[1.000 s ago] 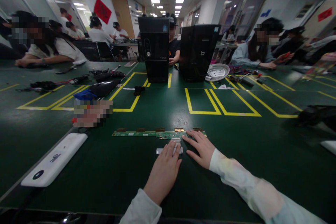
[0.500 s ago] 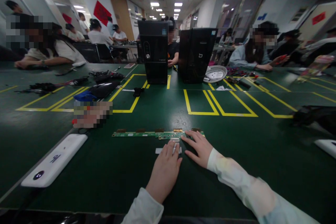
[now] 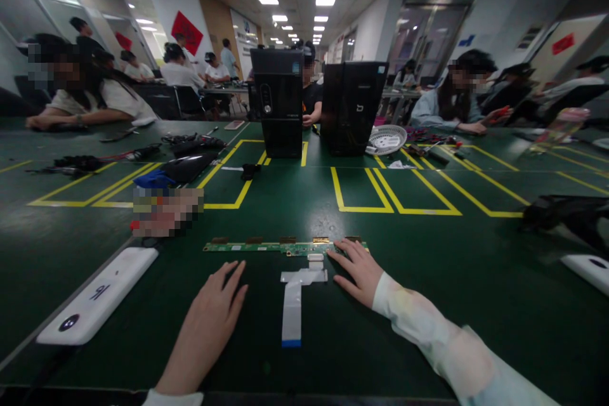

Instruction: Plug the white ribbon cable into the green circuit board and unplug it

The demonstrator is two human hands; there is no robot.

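Note:
A long, narrow green circuit board [image 3: 257,247] lies across the table in front of me, with brown-gold tabs along its far edge. A white flat ribbon cable [image 3: 292,314] with a blue end runs from the board's near side toward me, folded near a white connector. My right hand [image 3: 358,271] rests with fingers spread, its fingertips on the right end of the board. Left of the cable, my left hand [image 3: 209,311] is over the table, fingers loosely extended and holding nothing. It is apart from both board and cable.
Two black computer towers [image 3: 277,101] stand at the table's far side, beside a white basket [image 3: 386,139]. A white power bank-like device [image 3: 98,298] lies at left; dark cables [image 3: 80,160] lie beyond it. Yellow tape [image 3: 366,209] marks the green table. Other people sit around.
My left hand has moved left, off the ribbon cable, which now shows in full. My right hand stays on the board. The view has tilted slightly upward.

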